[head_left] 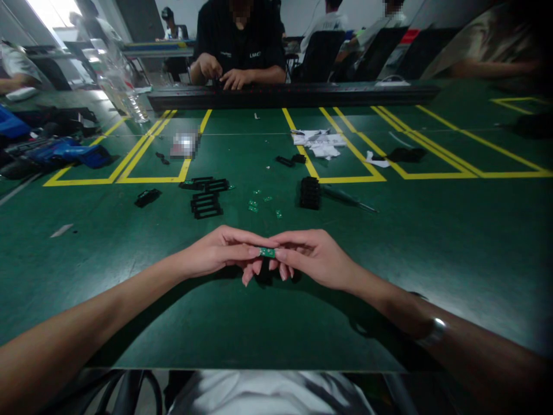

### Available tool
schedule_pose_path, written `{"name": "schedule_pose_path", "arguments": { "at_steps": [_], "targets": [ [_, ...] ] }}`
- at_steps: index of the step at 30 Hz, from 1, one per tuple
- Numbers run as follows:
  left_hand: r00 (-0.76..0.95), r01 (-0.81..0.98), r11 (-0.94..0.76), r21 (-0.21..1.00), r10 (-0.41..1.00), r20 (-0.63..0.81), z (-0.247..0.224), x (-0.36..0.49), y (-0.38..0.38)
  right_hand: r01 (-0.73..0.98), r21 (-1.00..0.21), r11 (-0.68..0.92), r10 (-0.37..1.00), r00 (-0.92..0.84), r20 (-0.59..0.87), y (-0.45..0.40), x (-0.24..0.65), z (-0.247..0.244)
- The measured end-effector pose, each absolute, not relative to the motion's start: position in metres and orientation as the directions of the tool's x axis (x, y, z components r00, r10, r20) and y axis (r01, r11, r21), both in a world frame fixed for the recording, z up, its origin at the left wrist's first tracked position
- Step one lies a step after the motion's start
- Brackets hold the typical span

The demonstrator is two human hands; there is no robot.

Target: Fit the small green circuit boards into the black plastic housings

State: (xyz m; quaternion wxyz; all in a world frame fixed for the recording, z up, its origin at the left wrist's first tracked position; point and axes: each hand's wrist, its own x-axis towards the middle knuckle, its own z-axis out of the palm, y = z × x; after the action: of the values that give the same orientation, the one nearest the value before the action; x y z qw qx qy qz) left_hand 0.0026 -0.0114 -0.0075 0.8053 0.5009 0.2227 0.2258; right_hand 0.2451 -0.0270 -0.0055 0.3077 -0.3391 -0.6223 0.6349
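A small green circuit board (267, 252) is pinched between my two hands, just above the table's near part. My left hand (220, 249) grips its left end with thumb and fingers. At the right end, my right hand (313, 253) holds it the same way, and the fingertips of both hands meet behind it. Whether a black frame lies under the board I cannot tell. Beyond my hands lie several loose green boards (254, 205). Black rectangular frames (206, 204) are grouped to their left, and a stack of black parts (310, 193) stands to their right.
A screwdriver (352, 199) lies right of the stack. Crumpled white paper (319, 142) and a plastic bottle (123, 86) are farther back. Blue and black tools (64, 154) lie at left. A long black bar (294, 95) crosses the far side, where another person (239, 46) sits.
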Motion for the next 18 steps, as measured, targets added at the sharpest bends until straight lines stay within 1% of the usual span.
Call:
{"name": "schedule_pose_path", "arguments": {
  "at_steps": [6, 18],
  "targets": [
    [0.787, -0.141, 0.418, 0.897, 0.597, -0.154, -0.0072, 0.0033, -0.0115, 0.033, -0.998, -0.052, 0.808, -0.586, -0.061, -0.0257, 0.2451, -0.0054],
    [0.753, -0.109, 0.363, 0.926, 0.638, -0.161, -0.0013, 0.0065, -0.0123, 0.052, -0.998, -0.023, 0.816, -0.576, -0.049, -0.0274, 0.2445, -0.0048]
  ]
}}
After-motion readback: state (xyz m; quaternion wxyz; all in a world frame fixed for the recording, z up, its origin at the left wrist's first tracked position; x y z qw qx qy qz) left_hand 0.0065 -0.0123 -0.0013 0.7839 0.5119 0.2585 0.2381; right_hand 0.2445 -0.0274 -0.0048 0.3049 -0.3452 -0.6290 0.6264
